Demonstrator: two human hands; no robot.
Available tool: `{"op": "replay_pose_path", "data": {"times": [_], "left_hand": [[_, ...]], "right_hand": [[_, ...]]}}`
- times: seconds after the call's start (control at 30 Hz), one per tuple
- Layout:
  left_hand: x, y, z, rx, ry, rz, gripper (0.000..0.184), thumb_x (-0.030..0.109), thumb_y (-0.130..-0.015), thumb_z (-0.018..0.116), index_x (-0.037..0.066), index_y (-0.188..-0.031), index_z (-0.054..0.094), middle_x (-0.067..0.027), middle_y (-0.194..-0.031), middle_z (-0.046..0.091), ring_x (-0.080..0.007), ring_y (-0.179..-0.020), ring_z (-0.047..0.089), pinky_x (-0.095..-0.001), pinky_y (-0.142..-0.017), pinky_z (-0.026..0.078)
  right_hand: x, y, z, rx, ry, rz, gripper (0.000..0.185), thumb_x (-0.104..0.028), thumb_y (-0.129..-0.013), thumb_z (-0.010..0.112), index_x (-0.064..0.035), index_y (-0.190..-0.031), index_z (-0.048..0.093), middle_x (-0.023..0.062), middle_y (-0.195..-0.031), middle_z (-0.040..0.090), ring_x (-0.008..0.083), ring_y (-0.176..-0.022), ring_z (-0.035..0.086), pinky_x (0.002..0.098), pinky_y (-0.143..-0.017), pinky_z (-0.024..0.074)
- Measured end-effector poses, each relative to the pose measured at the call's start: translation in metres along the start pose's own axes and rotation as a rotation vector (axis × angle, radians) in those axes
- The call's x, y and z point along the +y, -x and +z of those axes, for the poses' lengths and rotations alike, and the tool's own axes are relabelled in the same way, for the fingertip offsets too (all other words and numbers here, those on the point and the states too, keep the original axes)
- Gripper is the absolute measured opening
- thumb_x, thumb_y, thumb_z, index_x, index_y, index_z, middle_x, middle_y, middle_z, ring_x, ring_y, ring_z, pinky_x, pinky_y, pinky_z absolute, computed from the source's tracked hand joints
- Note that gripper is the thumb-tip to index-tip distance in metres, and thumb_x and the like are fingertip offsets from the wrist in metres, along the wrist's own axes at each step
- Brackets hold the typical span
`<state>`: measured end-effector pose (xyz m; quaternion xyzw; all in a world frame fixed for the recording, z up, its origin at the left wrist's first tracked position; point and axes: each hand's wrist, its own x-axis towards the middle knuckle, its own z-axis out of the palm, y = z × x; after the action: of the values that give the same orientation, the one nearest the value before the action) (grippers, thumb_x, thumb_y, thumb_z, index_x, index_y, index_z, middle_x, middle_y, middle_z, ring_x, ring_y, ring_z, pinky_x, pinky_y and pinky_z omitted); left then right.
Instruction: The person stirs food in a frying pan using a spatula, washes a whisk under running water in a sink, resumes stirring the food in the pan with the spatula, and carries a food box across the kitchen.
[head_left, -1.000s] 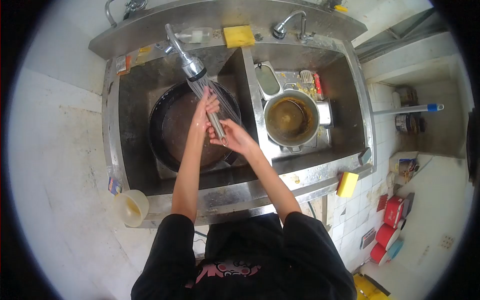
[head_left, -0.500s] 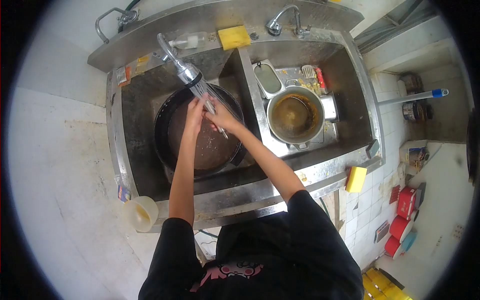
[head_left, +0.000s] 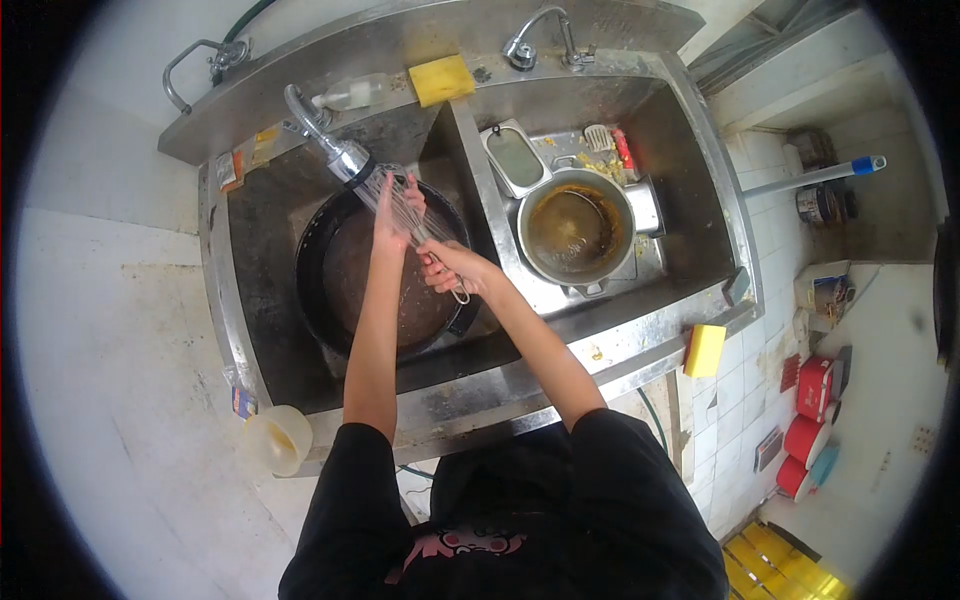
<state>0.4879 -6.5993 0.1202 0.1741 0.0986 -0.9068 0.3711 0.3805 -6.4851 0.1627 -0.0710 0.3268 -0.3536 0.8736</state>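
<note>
Under the faucet head [head_left: 350, 162], which runs water, a wire whisk [head_left: 408, 217] slants across the left sink basin. My right hand [head_left: 455, 268] is closed around its metal handle, whose looped end sticks out below the fingers. Along the whisk's wires lies my left hand [head_left: 392, 225], fingers stretched out and palm against the wires; part of it is hidden behind them. Below both hands sits a large black pan [head_left: 312, 285] with brownish water in it.
In the right basin stand a metal pot [head_left: 527, 240] with murky brown liquid and a small rectangular metal container [head_left: 514, 160]. A yellow cloth [head_left: 441, 80] rests on the back ledge. A yellow sponge [head_left: 705, 351] and a plastic tub [head_left: 278, 440] are at the front edge.
My left hand has opened out along the whisk's wires, while my right hand has shifted down toward the handle's end. More of the whisk's wires shows. The view has moved slightly.
</note>
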Motion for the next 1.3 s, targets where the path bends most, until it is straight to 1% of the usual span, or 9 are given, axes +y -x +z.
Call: {"op": "replay_pose_path", "data": {"times": [0.17, 0.27, 0.33, 0.67, 0.9, 1.0, 1.07, 1.23, 1.3], "left_hand": [[0.0, -0.017, -0.015, 0.094, -0.186, 0.171, 0.035, 0.04, -0.08, 0.053, 0.006, -0.091, 0.052, -0.0048, -0.082, 0.056, -0.0181, -0.068, 0.055, -0.0281, -0.057, 0.046], [-0.011, -0.019, -0.017, 0.211, -0.227, 0.344, 0.04, 0.041, -0.085, 0.041, 0.004, -0.1, 0.048, -0.0074, -0.093, 0.054, -0.0243, -0.074, 0.057, -0.0324, -0.062, 0.048], [-0.015, -0.021, -0.018, 0.33, -0.248, 0.494, 0.044, 0.042, -0.088, 0.034, 0.003, -0.104, 0.045, -0.0089, -0.099, 0.053, -0.0271, -0.077, 0.057, -0.034, -0.065, 0.049], [-0.058, 0.035, 0.001, 0.191, -0.57, 0.46, 0.046, 0.037, -0.091, 0.03, -0.002, -0.116, 0.034, -0.0165, -0.113, 0.05, -0.0227, -0.095, 0.052, -0.0308, -0.089, 0.038], [-0.009, 0.053, -0.009, 0.181, -0.742, 0.488, 0.033, 0.02, -0.085, 0.049, -0.003, -0.109, 0.043, -0.0146, -0.105, 0.055, -0.0205, -0.099, 0.051, -0.0304, -0.087, 0.04], [-0.002, 0.05, -0.012, 0.253, -0.702, 0.543, 0.034, 0.02, -0.082, 0.054, -0.001, -0.107, 0.044, -0.0128, -0.1, 0.056, -0.0186, -0.093, 0.053, -0.0298, -0.079, 0.044], [0.01, 0.039, -0.022, 0.317, -0.626, 0.552, 0.034, 0.021, -0.081, 0.056, 0.0, -0.106, 0.046, -0.0113, -0.095, 0.058, -0.0176, -0.087, 0.056, -0.0289, -0.074, 0.046], [0.052, -0.013, -0.04, -0.067, -0.323, 0.022, 0.021, 0.024, -0.076, 0.062, 0.009, -0.089, 0.054, -0.0017, -0.069, 0.054, -0.0143, -0.065, 0.057, -0.0258, -0.054, 0.048], [0.017, -0.008, 0.006, 0.123, -0.424, 0.242, 0.022, 0.025, -0.076, 0.062, 0.008, -0.088, 0.054, -0.0037, -0.071, 0.054, -0.0151, -0.066, 0.057, -0.0259, -0.056, 0.048]], "right_hand": [[0.005, 0.019, 0.007, 0.038, 0.087, -0.034, 0.02, -0.02, -0.08, 0.05, -0.0062, -0.072, 0.037, -0.0043, -0.052, 0.03, 0.0023, -0.036, 0.027, 0.0166, -0.03, 0.0227], [0.017, 0.018, 0.015, 0.415, 0.59, -0.152, 0.022, -0.019, -0.079, 0.051, -0.0007, -0.08, 0.039, 0.0064, -0.055, 0.046, 0.0164, -0.04, 0.048, 0.0279, -0.035, 0.0396], [0.029, 0.015, 0.016, 0.867, 1.534, -0.465, 0.028, -0.018, -0.078, 0.052, 0.0053, -0.087, 0.038, 0.0239, -0.067, 0.056, 0.0377, -0.06, 0.058, 0.0414, -0.054, 0.0485], [-0.012, -0.014, 0.018, 0.821, 1.484, -0.458, 0.036, -0.01, -0.072, 0.05, 0.0091, -0.101, 0.043, 0.0257, -0.082, 0.057, 0.0387, -0.079, 0.057, 0.0446, -0.069, 0.0467], [-0.027, -0.065, 0.022, 0.622, 1.654, -0.321, 0.059, -0.044, -0.075, 0.045, 0.0001, -0.114, 0.042, 0.0193, -0.091, 0.058, 0.0366, -0.087, 0.056, 0.0437, -0.075, 0.0451], [-0.024, -0.062, 0.022, 0.433, 1.416, -0.269, 0.055, -0.041, -0.076, 0.048, 0.0004, -0.113, 0.043, 0.0193, -0.084, 0.059, 0.029, -0.074, 0.061, 0.0385, -0.062, 0.0482], [-0.011, -0.065, 0.014, 0.118, 0.634, -0.359, 0.042, -0.038, -0.08, 0.053, 0.0041, -0.082, 0.052, 0.0059, -0.052, 0.048, 0.0118, -0.039, 0.048, 0.0243, -0.035, 0.0375], [-0.004, -0.031, 0.006, 0.312, 0.755, -0.222, 0.036, -0.032, -0.081, 0.054, 0.0028, -0.074, 0.048, 0.0024, -0.046, 0.041, 0.0129, -0.037, 0.043, 0.0254, -0.034, 0.0347], [0.01, -0.019, -0.001, 0.358, 0.761, -0.257, 0.036, -0.031, -0.081, 0.054, 0.0028, -0.073, 0.048, 0.0065, -0.047, 0.047, 0.0181, -0.038, 0.049, 0.0293, -0.035, 0.0384]]}}
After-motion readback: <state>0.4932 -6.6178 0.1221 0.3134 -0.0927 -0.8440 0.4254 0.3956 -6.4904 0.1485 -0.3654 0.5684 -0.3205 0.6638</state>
